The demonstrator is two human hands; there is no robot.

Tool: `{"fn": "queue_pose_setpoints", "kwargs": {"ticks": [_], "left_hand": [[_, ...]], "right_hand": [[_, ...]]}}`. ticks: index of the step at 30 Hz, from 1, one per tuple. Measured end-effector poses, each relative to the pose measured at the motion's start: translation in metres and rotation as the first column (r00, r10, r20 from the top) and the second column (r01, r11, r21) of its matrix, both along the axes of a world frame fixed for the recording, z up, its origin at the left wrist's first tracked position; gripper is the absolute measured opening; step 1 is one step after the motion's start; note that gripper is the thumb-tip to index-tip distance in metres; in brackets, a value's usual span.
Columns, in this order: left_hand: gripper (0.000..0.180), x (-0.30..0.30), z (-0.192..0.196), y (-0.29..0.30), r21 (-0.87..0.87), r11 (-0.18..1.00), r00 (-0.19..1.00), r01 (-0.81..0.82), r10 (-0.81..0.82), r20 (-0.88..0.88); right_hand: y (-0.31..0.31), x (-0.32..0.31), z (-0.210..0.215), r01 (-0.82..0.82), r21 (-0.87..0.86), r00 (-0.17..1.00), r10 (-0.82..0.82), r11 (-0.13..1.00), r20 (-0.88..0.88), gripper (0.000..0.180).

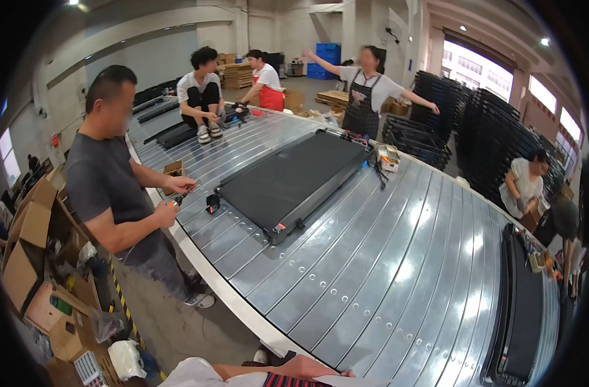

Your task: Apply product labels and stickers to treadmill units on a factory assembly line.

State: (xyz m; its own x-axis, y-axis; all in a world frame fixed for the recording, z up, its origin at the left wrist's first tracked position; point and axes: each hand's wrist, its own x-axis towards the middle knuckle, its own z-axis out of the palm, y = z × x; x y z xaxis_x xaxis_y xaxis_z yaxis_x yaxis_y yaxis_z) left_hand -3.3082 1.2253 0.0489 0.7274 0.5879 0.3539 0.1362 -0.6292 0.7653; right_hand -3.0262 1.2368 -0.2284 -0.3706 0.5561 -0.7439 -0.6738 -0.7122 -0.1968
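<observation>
Only one of my arms shows, at the bottom edge. A bare forearm with a white sleeve runs in from the lower left, and my left hand [315, 367] lies at the near edge of the metal slat conveyor [385, 277]. Its fingers are cut off by the frame, and something red-and-black striped [288, 380] sits just below it. My right hand is out of the picture. A long flat black treadmill deck [294, 180] lies on the conveyor well beyond my hand. A second black deck [520, 316] lies at the right.
A person in a grey shirt [107, 187] stands at the conveyor's left edge holding a small tool. Open cardboard boxes [30, 238] crowd the floor at left. Others work at the far end and right side. Stacks of black frames [494, 135] stand at back right.
</observation>
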Motion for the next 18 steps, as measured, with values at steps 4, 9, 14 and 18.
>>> {"fn": "queue_pose_setpoints", "kwargs": {"ticks": [4,9,14,18], "left_hand": [[0.026,-0.021,-0.007,0.002,-0.006,1.000,0.996,-0.026,0.026,0.083],[0.025,-0.050,-0.009,0.033,0.033,0.996,0.988,0.083,-0.086,0.130],[0.030,-0.123,-0.011,0.063,0.060,0.991,0.985,0.116,-0.123,0.121],[0.027,-0.172,-0.019,0.089,0.198,0.980,0.988,0.030,-0.059,0.145]], "right_hand": [[-0.054,-0.026,0.021,0.137,-0.005,0.989,-0.137,0.991,0.060,0.024],[-0.072,-0.072,0.048,0.252,0.060,0.953,-0.259,0.966,0.156,0.023],[-0.083,-0.149,0.063,0.465,-0.125,0.881,-0.445,0.876,0.160,0.021],[-0.087,-0.200,0.076,0.376,0.057,0.879,-0.375,0.925,0.295,0.025]]}}
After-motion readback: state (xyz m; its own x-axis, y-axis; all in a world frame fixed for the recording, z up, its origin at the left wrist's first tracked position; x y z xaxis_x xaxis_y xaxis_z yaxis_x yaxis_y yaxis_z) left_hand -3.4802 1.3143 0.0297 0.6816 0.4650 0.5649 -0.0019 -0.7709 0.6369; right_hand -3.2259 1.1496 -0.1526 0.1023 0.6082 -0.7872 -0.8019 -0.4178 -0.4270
